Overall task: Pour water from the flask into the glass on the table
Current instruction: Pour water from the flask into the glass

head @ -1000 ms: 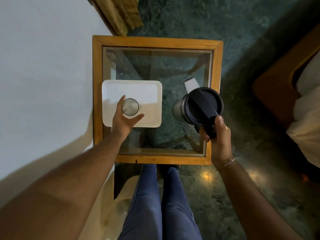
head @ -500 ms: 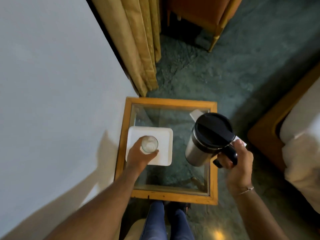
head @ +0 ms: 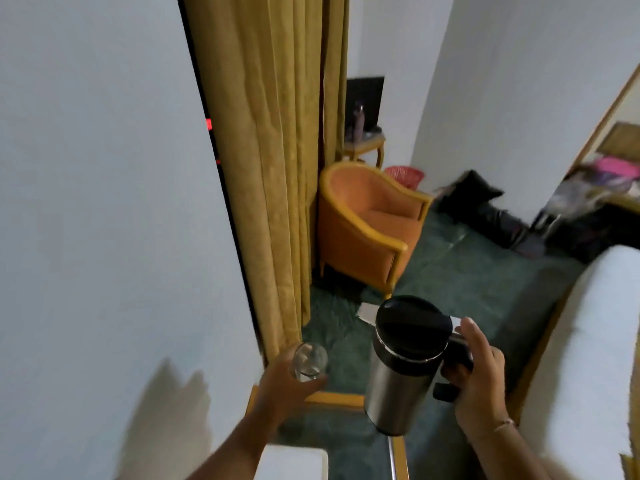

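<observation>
My left hand grips a small clear glass and holds it in the air above the far edge of the wooden-framed glass table. My right hand holds the steel flask by its black handle. The flask has a black lid, stands nearly upright and is lifted off the table, to the right of the glass. The two are apart. Whether the glass holds water is unclear.
A white tray lies on the table at the bottom edge. A white wall is on the left, with a mustard curtain beside it. An orange armchair stands ahead on the green floor. A white bed is on the right.
The view has swung up from the table to the room. Both hands have risen: the glass has left the white tray and the flask is lifted higher off the table.
</observation>
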A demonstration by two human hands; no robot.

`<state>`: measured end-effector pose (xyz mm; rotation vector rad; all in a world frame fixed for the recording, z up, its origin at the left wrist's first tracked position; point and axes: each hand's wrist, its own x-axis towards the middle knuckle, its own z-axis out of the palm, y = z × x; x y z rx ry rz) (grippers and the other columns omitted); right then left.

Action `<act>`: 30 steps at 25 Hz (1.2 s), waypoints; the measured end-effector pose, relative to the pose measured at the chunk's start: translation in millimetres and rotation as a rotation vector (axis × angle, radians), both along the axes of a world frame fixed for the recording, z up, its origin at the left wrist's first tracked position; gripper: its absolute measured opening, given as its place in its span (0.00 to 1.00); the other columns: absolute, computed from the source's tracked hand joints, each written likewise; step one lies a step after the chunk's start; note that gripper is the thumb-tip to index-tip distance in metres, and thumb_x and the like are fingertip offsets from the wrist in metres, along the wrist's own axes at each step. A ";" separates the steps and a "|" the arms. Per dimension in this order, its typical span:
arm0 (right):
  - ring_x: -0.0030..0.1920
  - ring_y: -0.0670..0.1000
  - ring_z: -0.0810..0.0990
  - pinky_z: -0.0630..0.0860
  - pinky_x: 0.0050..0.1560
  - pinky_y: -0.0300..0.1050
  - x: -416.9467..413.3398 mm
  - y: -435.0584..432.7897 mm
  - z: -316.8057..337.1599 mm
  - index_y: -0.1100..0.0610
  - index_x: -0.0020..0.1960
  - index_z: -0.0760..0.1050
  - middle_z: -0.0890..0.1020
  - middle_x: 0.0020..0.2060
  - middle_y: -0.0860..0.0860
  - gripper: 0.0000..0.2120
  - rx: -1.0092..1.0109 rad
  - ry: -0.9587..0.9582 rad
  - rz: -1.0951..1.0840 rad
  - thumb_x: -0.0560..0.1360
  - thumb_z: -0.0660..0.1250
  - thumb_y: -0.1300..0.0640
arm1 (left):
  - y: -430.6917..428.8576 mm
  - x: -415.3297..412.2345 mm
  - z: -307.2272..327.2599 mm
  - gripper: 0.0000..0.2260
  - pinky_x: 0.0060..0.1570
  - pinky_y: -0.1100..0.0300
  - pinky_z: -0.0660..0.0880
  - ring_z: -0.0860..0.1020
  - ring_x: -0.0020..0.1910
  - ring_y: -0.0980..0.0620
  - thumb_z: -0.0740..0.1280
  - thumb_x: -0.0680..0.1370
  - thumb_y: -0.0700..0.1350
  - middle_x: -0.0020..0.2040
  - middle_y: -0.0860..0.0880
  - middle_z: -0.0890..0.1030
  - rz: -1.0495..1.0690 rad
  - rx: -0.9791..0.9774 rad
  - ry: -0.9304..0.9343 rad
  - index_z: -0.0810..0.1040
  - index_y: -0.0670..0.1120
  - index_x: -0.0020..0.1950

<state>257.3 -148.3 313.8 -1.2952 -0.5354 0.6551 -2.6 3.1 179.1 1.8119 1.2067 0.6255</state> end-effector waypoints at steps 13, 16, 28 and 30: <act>0.30 0.54 0.68 0.64 0.30 0.45 39.5 38.1 255.5 0.57 0.45 0.82 0.71 0.33 0.60 0.25 0.232 -0.110 -0.025 0.69 0.73 0.33 | 57.7 49.3 243.1 0.29 0.52 0.57 0.86 0.86 0.53 0.66 0.80 0.59 0.76 0.54 0.71 0.87 -0.053 0.297 -0.420 0.83 0.64 0.55; 0.24 0.49 0.62 0.60 0.28 0.44 43.7 36.9 302.6 0.51 0.30 0.77 0.66 0.24 0.50 0.23 0.185 -0.126 -0.003 0.67 0.72 0.32 | 58.6 52.0 281.2 0.27 0.47 0.55 0.87 0.90 0.50 0.56 0.80 0.60 0.75 0.51 0.60 0.90 -0.071 0.362 -0.495 0.83 0.66 0.54; 0.23 0.47 0.61 0.60 0.26 0.40 20.9 50.4 452.1 0.56 0.40 0.72 0.67 0.24 0.49 0.18 -0.144 -0.577 0.201 0.71 0.71 0.41 | 35.5 50.2 392.3 0.24 0.39 0.69 0.81 0.89 0.45 0.57 0.79 0.64 0.75 0.42 0.68 0.86 -0.183 0.498 -0.475 0.82 0.67 0.54; 0.23 0.47 0.61 0.62 0.26 0.40 15.8 54.2 465.5 0.56 0.39 0.73 0.67 0.23 0.48 0.18 -0.205 -0.685 0.200 0.72 0.70 0.41 | 28.0 50.6 399.0 0.23 0.37 0.74 0.78 0.87 0.45 0.65 0.79 0.66 0.72 0.44 0.72 0.85 -0.203 0.506 -0.462 0.83 0.65 0.55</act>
